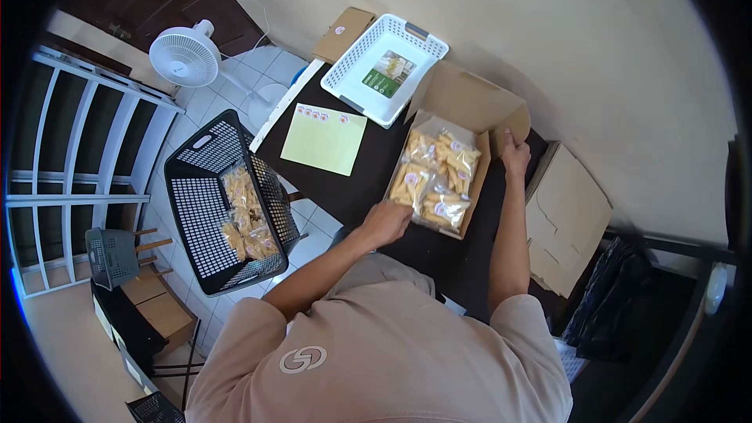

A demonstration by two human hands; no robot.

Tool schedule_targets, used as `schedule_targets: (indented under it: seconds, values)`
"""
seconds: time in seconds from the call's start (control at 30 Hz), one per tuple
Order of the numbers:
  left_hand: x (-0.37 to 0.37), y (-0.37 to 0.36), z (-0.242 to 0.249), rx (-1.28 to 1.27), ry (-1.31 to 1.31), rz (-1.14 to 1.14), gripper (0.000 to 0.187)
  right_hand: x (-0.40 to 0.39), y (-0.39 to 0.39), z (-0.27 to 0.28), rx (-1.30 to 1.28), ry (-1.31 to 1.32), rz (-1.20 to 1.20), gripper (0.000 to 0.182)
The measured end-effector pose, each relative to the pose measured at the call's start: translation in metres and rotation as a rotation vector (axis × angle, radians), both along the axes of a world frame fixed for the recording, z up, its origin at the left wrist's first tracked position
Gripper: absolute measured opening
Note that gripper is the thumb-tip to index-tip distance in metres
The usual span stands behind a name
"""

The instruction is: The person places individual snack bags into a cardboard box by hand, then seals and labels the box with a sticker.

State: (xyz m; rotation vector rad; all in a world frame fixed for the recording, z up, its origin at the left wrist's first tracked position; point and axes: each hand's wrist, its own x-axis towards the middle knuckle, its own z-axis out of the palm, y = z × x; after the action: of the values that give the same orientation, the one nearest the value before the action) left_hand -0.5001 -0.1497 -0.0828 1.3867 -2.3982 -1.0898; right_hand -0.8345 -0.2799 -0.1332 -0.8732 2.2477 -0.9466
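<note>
Reaching forward, the right hand [515, 155] clamps the box flap [514, 121]; left hand [386, 224] curls, grip unclear.

I can see an open strip of the dark surface [333, 194] between the yellow sheet [323, 139] and the cardboard box [471, 98], but the left hand [388, 223] blocks its near end. Bagged snacks [439, 168] take up most of the box floor, and the raised lid walls off the far side. Right of the box, I have a bare band crossed by the right forearm [513, 219], with stacked flat cardboard [568, 215] beyond. The white basket [388, 66] crowds the far left; the dark crate's rim [262, 204] stands off the left edge.
</note>
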Motion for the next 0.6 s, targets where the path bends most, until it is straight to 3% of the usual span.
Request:
schedule_targets:
  seconds: [0.1,0.17,0.2,0.33,0.4,0.5,0.6]
  values:
    - [0.015,0.040,0.004,0.117,-0.035,-0.037,0.007,0.020,0.040,-0.001,-0.067,0.210,0.050,0.047]
    - [0.028,0.060,-0.005,0.192,-0.040,-0.074,0.012,0.035,0.062,0.008,-0.095,0.000,0.040,0.050]
    - [0.033,0.063,0.000,0.176,0.040,-0.115,0.017,0.041,0.070,0.004,-0.103,-0.047,-0.010,0.041]
    - [0.049,0.034,0.021,0.415,0.051,-0.257,0.015,0.058,0.095,-0.008,-0.281,-0.036,-0.164,0.032]
    - [0.051,0.010,0.024,0.681,0.280,-0.052,0.012,0.064,0.107,-0.010,-0.290,0.190,-0.303,0.031]
    - [0.051,-0.023,0.009,0.256,0.290,0.194,0.012,0.096,0.125,0.012,-0.299,0.211,-0.125,0.027]
    - [0.034,-0.044,0.003,0.164,0.360,0.354,0.013,0.131,0.125,0.041,-0.389,0.294,0.194,0.016]
